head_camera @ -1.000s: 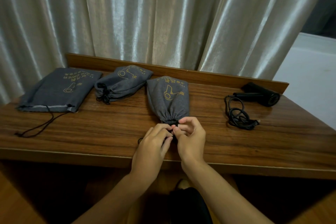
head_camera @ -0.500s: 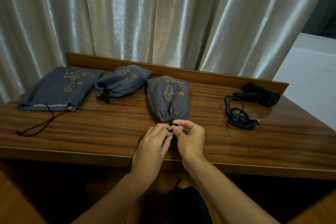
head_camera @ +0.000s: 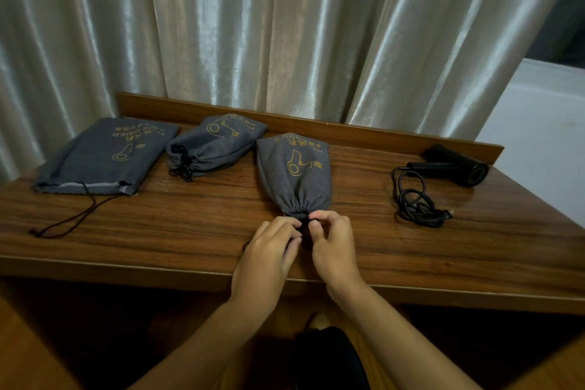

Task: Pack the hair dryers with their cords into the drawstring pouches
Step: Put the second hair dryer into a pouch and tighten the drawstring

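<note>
The gathered mouth of the full grey fabric pouch [head_camera: 292, 176] stays pinched by the left hand [head_camera: 269, 250] and right hand [head_camera: 332, 244] (drawstring barely visible); closing continues.

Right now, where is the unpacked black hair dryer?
In the head view, the black hair dryer lies at the wooden table's far right, its coiled black cord just in front.
</note>
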A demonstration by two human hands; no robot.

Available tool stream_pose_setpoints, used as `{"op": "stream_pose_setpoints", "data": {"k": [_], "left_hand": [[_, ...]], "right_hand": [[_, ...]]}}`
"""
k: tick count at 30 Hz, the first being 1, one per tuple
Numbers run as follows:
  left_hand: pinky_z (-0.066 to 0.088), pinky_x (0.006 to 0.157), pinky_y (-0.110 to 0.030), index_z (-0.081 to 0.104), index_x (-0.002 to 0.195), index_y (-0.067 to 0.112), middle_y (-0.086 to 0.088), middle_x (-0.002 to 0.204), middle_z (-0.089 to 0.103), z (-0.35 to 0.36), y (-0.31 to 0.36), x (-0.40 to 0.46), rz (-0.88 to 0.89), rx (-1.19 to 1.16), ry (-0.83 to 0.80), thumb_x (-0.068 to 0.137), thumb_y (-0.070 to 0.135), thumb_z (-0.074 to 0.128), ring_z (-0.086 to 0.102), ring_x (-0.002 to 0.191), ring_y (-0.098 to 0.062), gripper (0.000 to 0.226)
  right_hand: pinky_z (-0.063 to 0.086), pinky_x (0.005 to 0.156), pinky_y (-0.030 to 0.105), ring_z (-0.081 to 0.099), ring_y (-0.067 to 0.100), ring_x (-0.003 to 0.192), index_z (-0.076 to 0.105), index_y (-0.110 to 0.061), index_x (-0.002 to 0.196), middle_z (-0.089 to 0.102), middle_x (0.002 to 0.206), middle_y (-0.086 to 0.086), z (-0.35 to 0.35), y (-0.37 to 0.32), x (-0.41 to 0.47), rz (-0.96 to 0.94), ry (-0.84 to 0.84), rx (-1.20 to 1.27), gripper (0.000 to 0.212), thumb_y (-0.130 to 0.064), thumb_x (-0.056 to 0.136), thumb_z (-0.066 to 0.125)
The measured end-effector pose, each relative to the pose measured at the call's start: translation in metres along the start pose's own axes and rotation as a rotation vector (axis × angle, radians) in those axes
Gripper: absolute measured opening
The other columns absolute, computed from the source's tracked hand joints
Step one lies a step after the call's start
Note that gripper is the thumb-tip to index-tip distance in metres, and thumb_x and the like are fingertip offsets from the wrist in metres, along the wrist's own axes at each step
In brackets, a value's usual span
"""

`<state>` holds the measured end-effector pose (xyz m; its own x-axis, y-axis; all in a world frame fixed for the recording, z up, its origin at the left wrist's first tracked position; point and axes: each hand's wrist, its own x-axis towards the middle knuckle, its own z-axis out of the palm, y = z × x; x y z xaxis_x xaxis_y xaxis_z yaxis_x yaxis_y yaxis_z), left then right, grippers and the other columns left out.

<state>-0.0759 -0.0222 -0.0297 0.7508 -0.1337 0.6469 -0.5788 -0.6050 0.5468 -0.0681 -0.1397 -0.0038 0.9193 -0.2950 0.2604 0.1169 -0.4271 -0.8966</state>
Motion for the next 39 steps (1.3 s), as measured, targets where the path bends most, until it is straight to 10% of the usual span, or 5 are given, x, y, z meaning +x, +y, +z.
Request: {"op": "stream_pose_setpoints", "data": {"k": [13, 22, 31, 34, 39], "left_hand": [[0.053, 0.076, -0.034, 0.059, 0.089, 0.015, 0.009, 0.099, 0.057, -0.001, 0.003, 0.001, -0.027, 0.022, -0.009, 0.087, 0.003, 0.064, 0.049, 0.089, -0.007, 0.013], [0.053, 0.080, -0.036, 0.066, 0.090, 0.009, 0.006, 0.115, 0.057, 0.000, 0.002, 0.002, -0.049, -0.036, 0.016, 0.091, 0.009, 0.063, 0.055, 0.098, -0.011, 0.003], [0.051, 0.081, -0.034, 0.070, 0.089, 0.012, 0.009, 0.095, 0.049, -0.001, 0.000, 0.006, -0.079, -0.021, -0.014, 0.091, 0.015, 0.066, 0.048, 0.093, -0.008, 0.005], [0.049, 0.082, -0.034, 0.071, 0.089, 0.013, 0.009, 0.094, 0.051, -0.003, 0.000, 0.005, -0.068, 0.031, 0.012, 0.089, 0.014, 0.068, 0.045, 0.092, -0.009, 0.003], [0.047, 0.080, -0.030, 0.071, 0.090, 0.016, 0.011, 0.092, 0.050, -0.007, -0.002, 0.003, -0.031, 0.101, 0.057, 0.086, 0.013, 0.071, 0.043, 0.090, -0.009, 0.005]], "right_hand": [[0.045, 0.069, 0.032, 0.051, 0.023, 0.077, 0.062, -0.001, 0.088, 0.056, 0.084, 0.009, -0.017, 0.000, 0.005, -0.956, -0.095, -0.562, 0.014, 0.001, 0.085, 0.048], [0.046, 0.059, 0.014, 0.058, 0.001, 0.064, 0.062, -0.016, 0.102, 0.066, 0.080, -0.001, -0.020, -0.004, 0.020, 0.008, -0.088, 0.398, 0.022, 0.003, 0.093, 0.054], [0.020, 0.034, 0.016, 0.029, 0.007, 0.044, 0.060, -0.010, 0.099, 0.045, 0.063, -0.001, -0.047, 0.006, 0.035, 0.445, -0.382, 0.807, 0.007, -0.013, 0.092, 0.057], [0.025, 0.039, 0.017, 0.033, 0.007, 0.048, 0.066, -0.012, 0.094, 0.043, 0.064, -0.004, -0.061, 0.001, 0.036, 0.328, -0.491, 0.546, 0.010, -0.019, 0.089, 0.070], [0.050, 0.071, 0.035, 0.060, 0.014, 0.076, 0.072, -0.016, 0.090, 0.064, 0.080, -0.001, -0.089, -0.019, 0.045, -0.343, -0.349, -0.731, 0.016, -0.028, 0.095, 0.063]]}}
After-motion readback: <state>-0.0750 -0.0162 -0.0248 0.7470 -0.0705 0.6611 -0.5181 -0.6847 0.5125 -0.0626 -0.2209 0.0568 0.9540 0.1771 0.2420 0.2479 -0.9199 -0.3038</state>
